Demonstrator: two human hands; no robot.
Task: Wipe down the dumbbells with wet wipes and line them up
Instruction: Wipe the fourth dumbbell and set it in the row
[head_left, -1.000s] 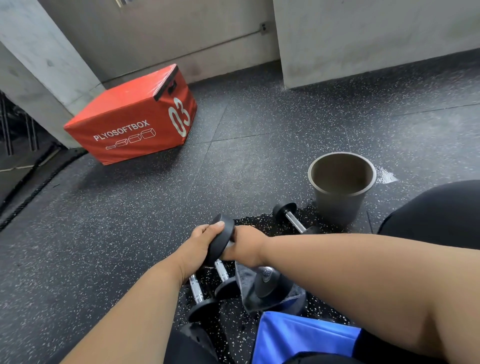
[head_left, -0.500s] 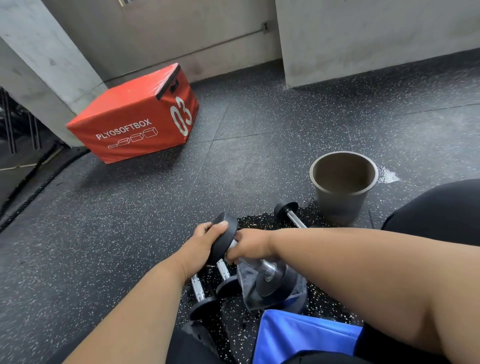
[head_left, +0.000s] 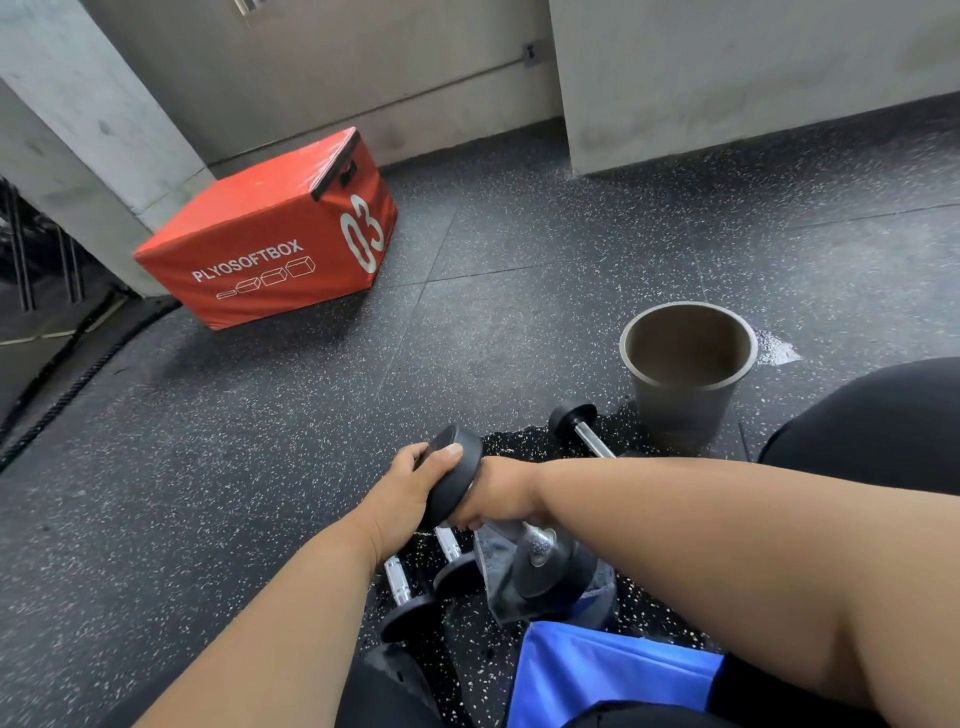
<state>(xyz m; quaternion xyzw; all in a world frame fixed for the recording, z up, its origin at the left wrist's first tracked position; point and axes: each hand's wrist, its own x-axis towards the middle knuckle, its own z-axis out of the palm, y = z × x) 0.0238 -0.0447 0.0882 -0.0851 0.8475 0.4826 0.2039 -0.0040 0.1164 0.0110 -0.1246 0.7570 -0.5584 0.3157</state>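
Note:
My left hand (head_left: 402, 496) grips the upper black head of a tilted dumbbell (head_left: 454, 467). Its lower head (head_left: 553, 571) rests low, close to the floor. My right hand (head_left: 496, 493) is closed around the chrome handle with a grey wet wipe (head_left: 493, 556) that hangs down beneath it. Two more dumbbells (head_left: 402, 587) (head_left: 452, 558) lie side by side on the floor under my hands. Another dumbbell (head_left: 576, 423) lies beyond my right forearm, next to a bucket; its near end is hidden by the arm.
A grey bucket (head_left: 685, 395) stands at the right with a wet patch (head_left: 774, 351) on the floor behind it. A red plyo box (head_left: 260, 244) sits at the far left by a concrete pillar. A blue item (head_left: 597, 670) lies by my knees. The speckled rubber floor (head_left: 260, 441) is wet around the dumbbells.
Both hands hold the same dumbbell in nearly the same place. The view has shifted slightly.

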